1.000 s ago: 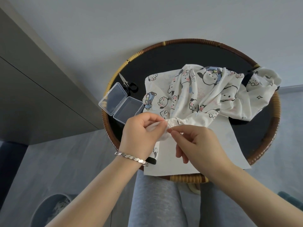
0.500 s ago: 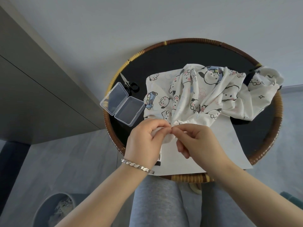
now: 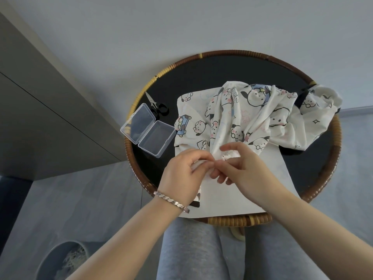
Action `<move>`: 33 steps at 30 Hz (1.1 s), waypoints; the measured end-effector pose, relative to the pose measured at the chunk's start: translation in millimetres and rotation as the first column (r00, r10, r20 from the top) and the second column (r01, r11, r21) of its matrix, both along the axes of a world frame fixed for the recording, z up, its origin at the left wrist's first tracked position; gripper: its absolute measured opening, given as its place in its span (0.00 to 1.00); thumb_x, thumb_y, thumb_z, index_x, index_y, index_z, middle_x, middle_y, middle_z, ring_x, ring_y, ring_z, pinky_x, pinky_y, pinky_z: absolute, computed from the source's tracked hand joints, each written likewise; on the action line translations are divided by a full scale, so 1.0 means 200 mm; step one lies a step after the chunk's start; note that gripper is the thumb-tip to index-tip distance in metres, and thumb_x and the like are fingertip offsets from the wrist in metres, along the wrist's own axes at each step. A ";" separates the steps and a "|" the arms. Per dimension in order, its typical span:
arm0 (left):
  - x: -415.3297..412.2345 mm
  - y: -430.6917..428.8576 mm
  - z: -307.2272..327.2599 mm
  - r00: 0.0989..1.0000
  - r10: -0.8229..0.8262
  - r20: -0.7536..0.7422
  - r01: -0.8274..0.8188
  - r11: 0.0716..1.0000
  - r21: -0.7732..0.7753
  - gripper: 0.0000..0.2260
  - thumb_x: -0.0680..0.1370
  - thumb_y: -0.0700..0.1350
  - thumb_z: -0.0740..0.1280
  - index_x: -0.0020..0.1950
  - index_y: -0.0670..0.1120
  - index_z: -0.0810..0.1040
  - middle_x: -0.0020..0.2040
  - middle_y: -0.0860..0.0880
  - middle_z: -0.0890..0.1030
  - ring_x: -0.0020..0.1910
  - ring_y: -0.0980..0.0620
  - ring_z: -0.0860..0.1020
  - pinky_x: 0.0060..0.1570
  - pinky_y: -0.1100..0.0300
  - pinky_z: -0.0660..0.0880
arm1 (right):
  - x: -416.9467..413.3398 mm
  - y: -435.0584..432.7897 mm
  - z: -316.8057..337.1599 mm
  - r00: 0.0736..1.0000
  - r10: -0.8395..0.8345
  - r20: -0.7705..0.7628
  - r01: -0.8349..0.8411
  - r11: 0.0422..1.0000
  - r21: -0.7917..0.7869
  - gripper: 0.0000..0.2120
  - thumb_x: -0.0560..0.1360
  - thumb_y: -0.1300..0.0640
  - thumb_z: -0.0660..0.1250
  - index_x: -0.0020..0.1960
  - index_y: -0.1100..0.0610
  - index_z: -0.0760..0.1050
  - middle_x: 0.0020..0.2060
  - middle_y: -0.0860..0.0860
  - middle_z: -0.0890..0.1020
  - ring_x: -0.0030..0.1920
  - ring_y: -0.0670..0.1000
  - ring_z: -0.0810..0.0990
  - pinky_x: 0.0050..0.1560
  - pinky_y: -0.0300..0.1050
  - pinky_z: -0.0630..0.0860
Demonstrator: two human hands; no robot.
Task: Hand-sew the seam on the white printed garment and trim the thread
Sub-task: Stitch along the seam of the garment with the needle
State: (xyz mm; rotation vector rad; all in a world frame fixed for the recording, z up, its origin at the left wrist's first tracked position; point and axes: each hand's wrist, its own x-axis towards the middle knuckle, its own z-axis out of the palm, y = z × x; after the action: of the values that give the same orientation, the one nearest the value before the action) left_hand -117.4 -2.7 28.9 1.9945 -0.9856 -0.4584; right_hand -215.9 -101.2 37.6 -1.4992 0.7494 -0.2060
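Pinching the garment (image 3: 242,118) at its near edge, left hand (image 3: 181,174) and right hand (image 3: 245,172).

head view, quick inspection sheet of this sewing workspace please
surface: round black table with woven rim, white sheet under the garment
job's things: white printed garment bunched on the table; scissors lying at left, untouched; needle and thread too small to tell
clutter: clear plastic box, open, beside the scissors
hands: left hand and right hand both pinch the garment's near edge
cables: nothing seen
surroundings: grey floor, grey bin lower left
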 end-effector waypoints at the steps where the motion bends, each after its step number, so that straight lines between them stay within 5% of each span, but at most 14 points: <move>1: 0.01 0.00 0.00 1.000 0.003 0.001 -0.003 1.000 0.000 0.06 0.71 0.48 0.66 0.46 0.58 0.76 0.37 0.59 0.78 0.43 0.60 0.76 0.43 0.68 0.71 | 0.00 -0.03 0.01 0.999 0.045 -0.029 -0.047 0.997 -0.065 0.06 0.76 0.60 0.64 0.51 0.53 0.72 0.29 0.48 0.81 0.29 0.43 0.75 0.31 0.32 0.71; 3: 0.02 0.00 0.00 1.000 -0.018 0.018 0.017 1.000 0.025 0.05 0.72 0.46 0.69 0.42 0.56 0.78 0.38 0.58 0.78 0.43 0.59 0.76 0.44 0.63 0.73 | 0.02 -0.07 0.02 0.991 0.113 -0.074 -0.122 0.984 -0.128 0.05 0.75 0.57 0.65 0.47 0.55 0.79 0.30 0.48 0.80 0.28 0.40 0.73 0.31 0.29 0.69; 6: 0.02 -0.02 0.00 0.998 -0.035 0.049 0.033 0.999 0.028 0.05 0.73 0.45 0.69 0.40 0.55 0.80 0.38 0.59 0.77 0.42 0.58 0.76 0.45 0.59 0.73 | 0.03 -0.12 0.04 0.987 0.134 -0.090 -0.134 0.991 0.000 0.06 0.73 0.57 0.67 0.39 0.54 0.82 0.28 0.46 0.78 0.25 0.37 0.70 0.31 0.30 0.67; 10: 0.01 -0.04 0.00 0.996 -0.017 0.092 0.015 1.000 0.021 0.04 0.73 0.45 0.67 0.41 0.53 0.80 0.37 0.61 0.75 0.42 0.59 0.74 0.43 0.60 0.72 | 0.05 -0.11 0.02 0.994 -0.081 -0.072 0.086 0.994 0.072 0.07 0.73 0.58 0.67 0.38 0.53 0.80 0.30 0.46 0.77 0.31 0.43 0.72 0.37 0.36 0.68; 14: -0.03 -0.05 0.00 0.993 -0.018 0.115 0.017 1.000 0.013 0.05 0.74 0.43 0.65 0.40 0.49 0.79 0.40 0.56 0.77 0.42 0.58 0.73 0.42 0.63 0.71 | 0.11 -0.10 0.01 0.882 -0.446 0.154 0.378 0.863 0.335 0.08 0.77 0.60 0.62 0.42 0.56 0.77 0.32 0.46 0.80 0.35 0.43 0.75 0.41 0.34 0.74; 17: -0.04 -0.04 0.00 0.998 0.020 -0.065 -0.019 1.000 0.015 0.07 0.76 0.42 0.64 0.40 0.52 0.76 0.41 0.57 0.80 0.38 0.61 0.74 0.37 0.67 0.69 | 0.13 -0.12 0.01 0.818 -0.464 0.341 0.209 0.791 0.575 0.09 0.79 0.61 0.57 0.43 0.56 0.73 0.27 0.48 0.73 0.27 0.46 0.72 0.37 0.39 0.79; 18: -0.03 -0.04 -0.01 0.989 0.034 -0.146 -0.034 0.999 -0.001 0.08 0.76 0.41 0.64 0.39 0.53 0.75 0.38 0.57 0.80 0.34 0.61 0.73 0.35 0.67 0.68 | 0.13 -0.13 0.01 0.858 -0.369 0.358 0.179 0.867 0.464 0.10 0.79 0.61 0.56 0.43 0.54 0.73 0.25 0.48 0.70 0.24 0.46 0.67 0.29 0.38 0.74; 20: -0.01 -0.04 -0.01 0.971 0.040 -0.234 -0.042 0.999 -0.005 0.09 0.76 0.41 0.64 0.38 0.53 0.73 0.31 0.55 0.77 0.27 0.59 0.67 0.29 0.67 0.65 | 0.12 -0.16 -0.03 0.967 -0.077 0.242 0.118 0.980 -0.158 0.11 0.79 0.61 0.57 0.43 0.51 0.74 0.25 0.47 0.67 0.24 0.44 0.63 0.26 0.35 0.64; 21: 0.00 -0.04 -0.01 0.968 0.036 -0.246 -0.038 0.999 -0.003 0.09 0.76 0.41 0.63 0.38 0.52 0.72 0.29 0.54 0.74 0.24 0.59 0.64 0.27 0.67 0.63 | 0.11 -0.21 -0.05 0.994 0.026 0.105 0.028 0.878 -0.477 0.10 0.79 0.60 0.56 0.45 0.51 0.75 0.27 0.47 0.69 0.26 0.44 0.66 0.29 0.37 0.65; 23: 0.01 -0.04 -0.01 0.966 0.029 -0.255 -0.030 1.000 -0.003 0.09 0.77 0.41 0.63 0.38 0.52 0.72 0.27 0.52 0.71 0.22 0.59 0.62 0.24 0.68 0.60 | 0.09 -0.32 -0.07 0.982 0.062 -0.177 -0.177 0.621 -0.764 0.10 0.79 0.59 0.55 0.51 0.55 0.75 0.39 0.51 0.77 0.38 0.50 0.75 0.40 0.45 0.72; 25: 0.02 -0.03 -0.01 0.961 0.038 -0.274 -0.044 0.999 -0.013 0.09 0.77 0.42 0.63 0.38 0.53 0.72 0.26 0.55 0.71 0.21 0.60 0.63 0.23 0.69 0.60 | 0.08 -0.44 -0.04 0.936 -0.132 -0.326 -0.179 0.618 -0.766 0.11 0.79 0.58 0.53 0.54 0.56 0.73 0.47 0.54 0.79 0.42 0.55 0.75 0.41 0.47 0.71; 27: 0.03 -0.03 -0.01 0.957 0.051 -0.285 -0.058 0.998 -0.016 0.09 0.77 0.42 0.63 0.38 0.53 0.72 0.24 0.55 0.71 0.20 0.59 0.61 0.22 0.69 0.59 | 0.07 -0.49 -0.01 0.920 -0.241 -0.308 -0.039 0.727 -0.686 0.10 0.79 0.55 0.55 0.54 0.55 0.73 0.39 0.51 0.78 0.34 0.50 0.72 0.33 0.43 0.65; 30: 0.03 -0.04 -0.01 0.955 0.049 -0.291 -0.060 0.998 -0.030 0.09 0.77 0.41 0.63 0.38 0.53 0.72 0.24 0.52 0.69 0.20 0.59 0.59 0.21 0.68 0.57 | 0.07 -0.41 0.06 0.968 0.057 -0.244 -0.143 0.924 -0.354 0.06 0.75 0.53 0.64 0.50 0.51 0.78 0.28 0.46 0.70 0.26 0.45 0.66 0.29 0.36 0.63; 33: 0.02 -0.03 0.00 0.958 0.027 -0.284 -0.044 0.998 -0.053 0.09 0.77 0.41 0.63 0.39 0.52 0.73 0.24 0.48 0.67 0.20 0.58 0.59 0.22 0.68 0.57 | 0.08 -0.27 0.06 0.888 0.387 -0.248 -0.429 0.892 -0.143 0.04 0.74 0.52 0.66 0.42 0.48 0.80 0.25 0.43 0.74 0.24 0.42 0.66 0.27 0.34 0.65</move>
State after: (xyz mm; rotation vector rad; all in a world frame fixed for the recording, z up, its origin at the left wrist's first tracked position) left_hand -112.9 -8.9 28.4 1.8284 -0.7738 -0.6666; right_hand -200.8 -154.5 50.0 -1.8511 0.5723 0.2137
